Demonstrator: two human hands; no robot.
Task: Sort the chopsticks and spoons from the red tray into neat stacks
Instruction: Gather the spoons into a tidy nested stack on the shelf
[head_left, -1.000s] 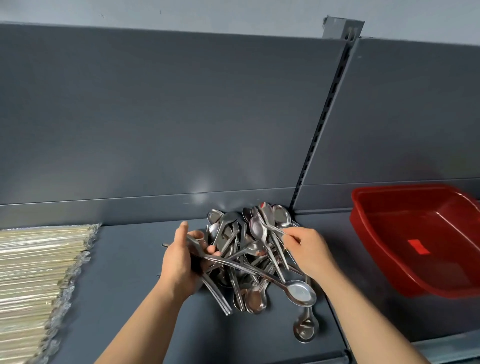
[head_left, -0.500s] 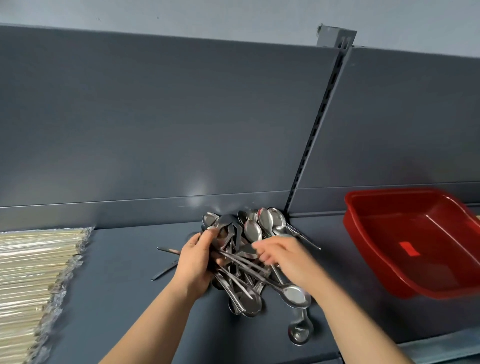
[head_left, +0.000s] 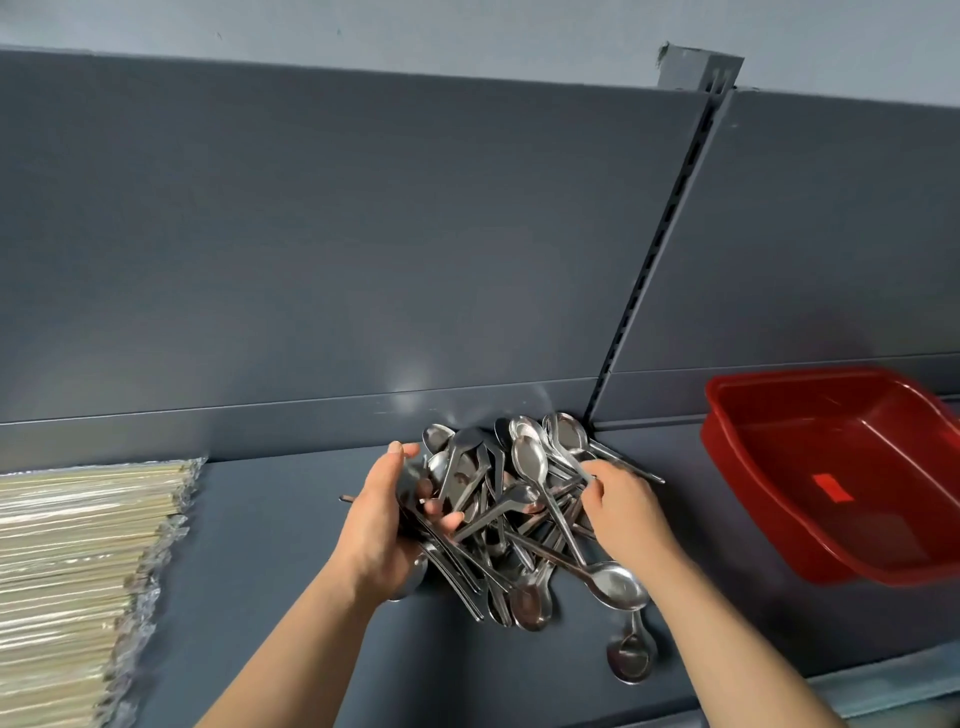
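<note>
A jumbled pile of steel spoons (head_left: 498, 499) lies on the grey shelf (head_left: 270, 545) against the back panel. My left hand (head_left: 384, 525) grips a bundle of spoon handles at the pile's left side, fingers curled round them. My right hand (head_left: 618, 509) pinches the handle of one spoon (head_left: 530, 457) at the pile's right side, its bowl pointing up and away. One spoon (head_left: 631, 657) lies apart near the front edge. Wrapped chopsticks (head_left: 78, 571) are stacked at the left. The red tray (head_left: 727, 447) sits at the right with nothing visible inside.
The grey back panel (head_left: 363, 260) rises right behind the pile, with a slotted upright post (head_left: 660, 254) at the joint. A thin dark utensil end (head_left: 347, 500) pokes out left of my left hand. The shelf's front edge (head_left: 883, 680) runs along the lower right.
My left hand has closed round more spoon handles and lifted them slightly. My right hand drew back to the right of the pile and now pinches a single spoon's handle.
</note>
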